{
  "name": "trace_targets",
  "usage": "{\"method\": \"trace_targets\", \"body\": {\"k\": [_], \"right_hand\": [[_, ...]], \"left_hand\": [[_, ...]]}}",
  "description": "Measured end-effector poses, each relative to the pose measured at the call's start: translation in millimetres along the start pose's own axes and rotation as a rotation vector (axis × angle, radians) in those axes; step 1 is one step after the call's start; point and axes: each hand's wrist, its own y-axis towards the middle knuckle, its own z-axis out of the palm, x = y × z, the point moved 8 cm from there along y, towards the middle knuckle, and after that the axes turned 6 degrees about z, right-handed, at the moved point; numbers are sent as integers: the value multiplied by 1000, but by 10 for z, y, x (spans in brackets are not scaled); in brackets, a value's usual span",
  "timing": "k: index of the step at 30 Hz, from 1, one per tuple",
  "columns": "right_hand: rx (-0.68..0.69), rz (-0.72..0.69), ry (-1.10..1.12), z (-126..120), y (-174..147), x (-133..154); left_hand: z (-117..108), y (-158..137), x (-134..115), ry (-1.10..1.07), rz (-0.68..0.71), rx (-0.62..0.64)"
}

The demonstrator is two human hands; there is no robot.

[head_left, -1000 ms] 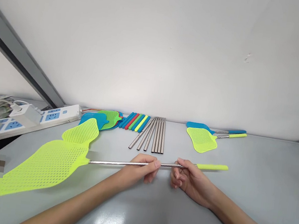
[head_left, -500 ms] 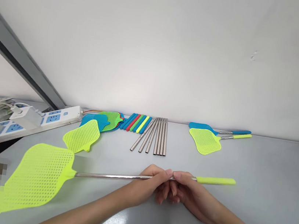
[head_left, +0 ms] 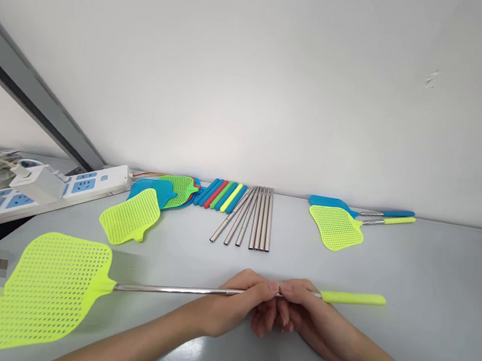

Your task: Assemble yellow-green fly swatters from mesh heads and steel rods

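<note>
A yellow-green fly swatter point(head_left: 57, 289) with a long metal rod spans the front of the table, its perforated head at left and its yellow-green handle at right. My left hand point(head_left: 246, 301) is closed around the rod near its middle. Close beside it, my right hand point(head_left: 306, 309) grips the rod just short of the handle. The thumbs of both hands nearly meet on top of the metal. Some fingers curl beneath the rod and are partly hidden.
Several metal rods point(head_left: 263, 219) lie behind my hands, beside coloured handles point(head_left: 220, 195). Loose swatter heads point(head_left: 131, 216) overlap at left, near a white power strip point(head_left: 83, 182). Two shorter swatters, one yellow-green point(head_left: 335, 228) and one blue point(head_left: 331, 203), rest back right against the wall.
The view has shifted slightly. The swatter's head sits a little further left in the picture and its handle a little further right. Both hands keep their hold on the rod.
</note>
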Motion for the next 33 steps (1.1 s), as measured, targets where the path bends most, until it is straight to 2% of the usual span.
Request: {"method": "trace_targets", "body": {"k": [9, 17, 24, 33], "right_hand": [[5, 42, 57, -37, -11, -37], [-30, 22, 23, -41, 0, -12], [-33, 0, 17, -56, -17, -3], [-74, 1, -8, -98, -5, 43]], "left_hand": [[-42, -6, -2, 38, -18, 8], [-59, -7, 53, -52, -113, -16], [-45, 11, -2, -42, -84, 53], [-104, 33, 8, -80, -81, 45]]}}
